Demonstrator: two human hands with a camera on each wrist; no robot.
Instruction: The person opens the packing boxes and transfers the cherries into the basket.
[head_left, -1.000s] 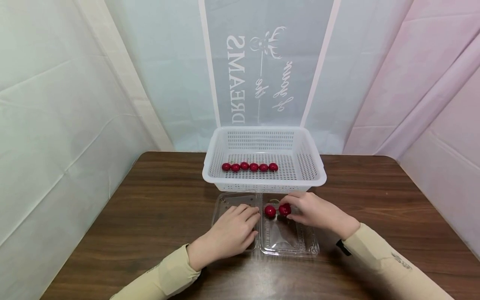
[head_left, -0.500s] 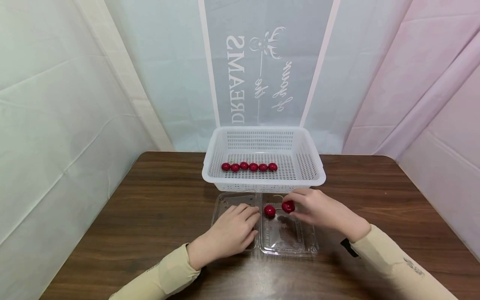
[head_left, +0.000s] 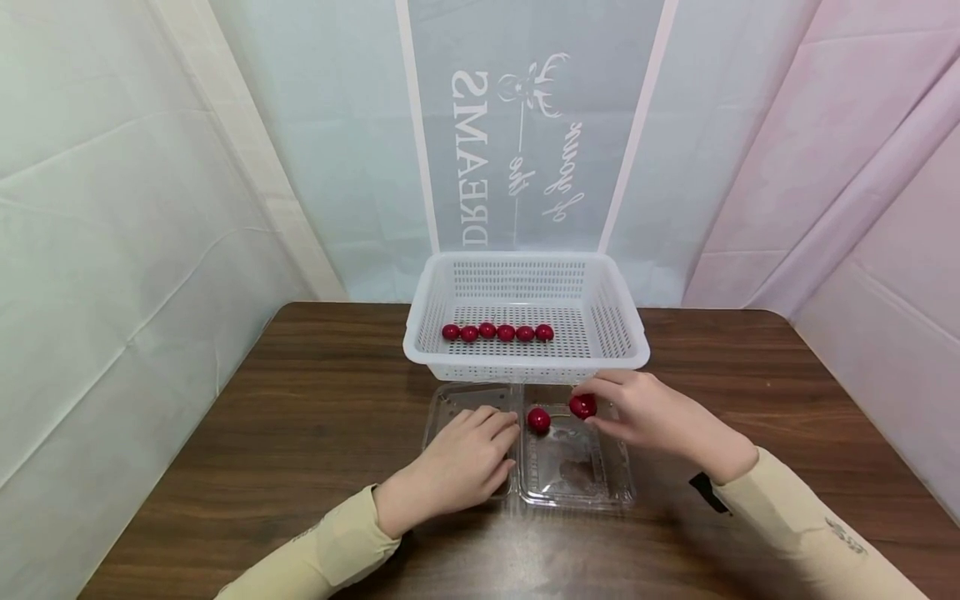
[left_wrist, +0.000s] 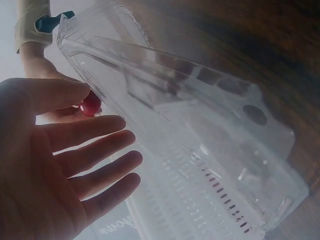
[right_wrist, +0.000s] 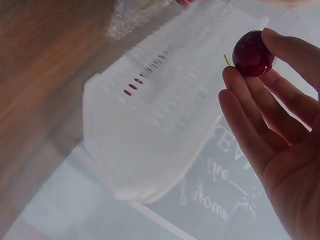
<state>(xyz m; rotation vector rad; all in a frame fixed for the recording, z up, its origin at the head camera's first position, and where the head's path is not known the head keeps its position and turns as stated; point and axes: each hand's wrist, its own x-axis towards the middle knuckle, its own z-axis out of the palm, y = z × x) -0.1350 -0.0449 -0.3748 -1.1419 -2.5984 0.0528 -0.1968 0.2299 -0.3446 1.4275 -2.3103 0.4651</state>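
Note:
Between thumb and fingertips my right hand (head_left: 637, 412) pinches a red cherry (right_wrist: 253, 54) with a short green stem, over the right half of a clear hinged plastic box (head_left: 562, 492). A second cherry (head_left: 538, 420) lies in that half, near the fold. My left hand (head_left: 468, 458) rests over the box's other half with its fingers extended and holds nothing. In the left wrist view its fingers (left_wrist: 100, 145) are straight and spread beside the clear plastic.
Behind the box stands a white perforated basket (head_left: 525, 364) with several cherries (head_left: 506, 333) lined up inside. Everything sits on a dark wooden table (head_left: 322, 400). A grey printed curtain (head_left: 525, 125) hangs at the back, with pale cloth on both sides.
My right hand has lifted the pinched cherry and shifted it slightly right and back, away from the other cherry. The left hand has stayed in place.

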